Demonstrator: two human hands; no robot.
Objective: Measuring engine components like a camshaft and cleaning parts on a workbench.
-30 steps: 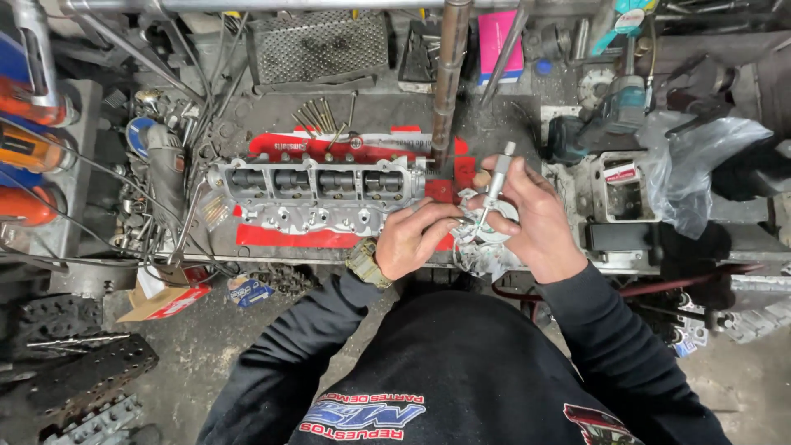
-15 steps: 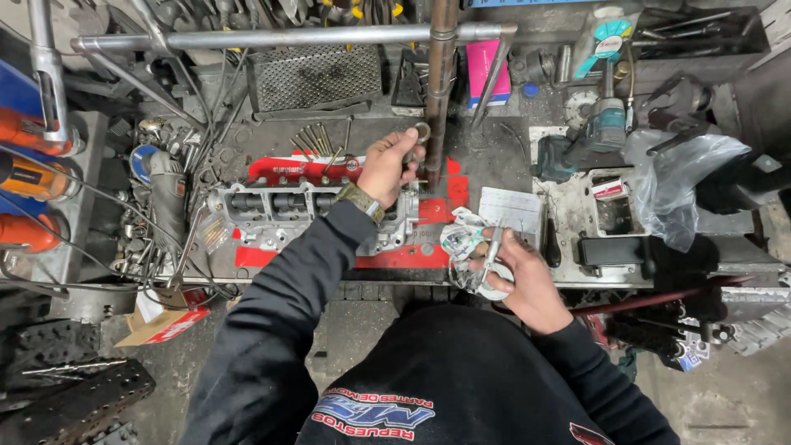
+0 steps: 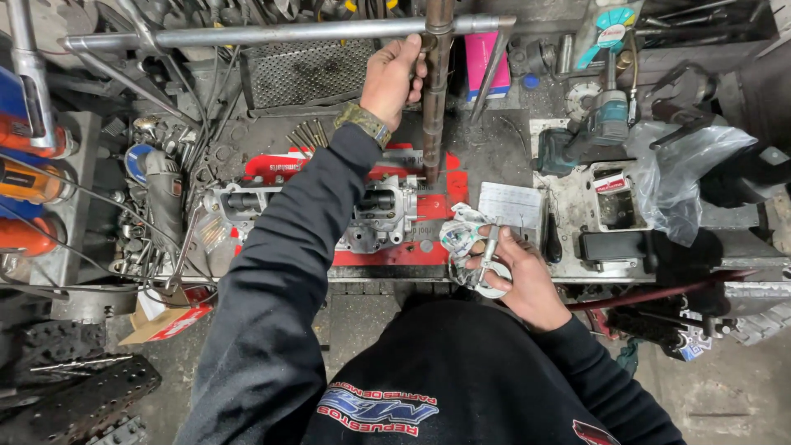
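- Hands now work apart: a second ago both were together at the wad of cloth, and since then the left hand (image 3: 394, 78) has gone up to the top centre of the frame and closed around the vertical rusty pipe (image 3: 436, 91).
- The right hand (image 3: 521, 276) stays low, right of centre, fingers curled around a slim metal tool (image 3: 489, 251) and a crumpled printed rag (image 3: 461, 239) at the front edge of the counter (image 3: 503, 152).
- Judging by that split, the work has shifted from handling the small part to bracing or working the pipe, whose lower end comes down just right of the cylinder head (image 3: 375, 216).
- The cylinder head is cast grey metal, blocky and full of bores, lying mid-frame on a red sheet (image 3: 437, 206); the left sleeve hides much of it.
- A horizontal steel bar (image 3: 247, 35), smooth and bright, crosses the top and meets the pipe.
- A perforated metal plate (image 3: 309, 72) sits behind it, dull and gridded.
- An angle grinder (image 3: 165, 194) lies at left; a teal power tool (image 3: 593, 124) and clear crinkled plastic bag (image 3: 688, 177) lie at right.
- The counter surface looks greasy and dark.
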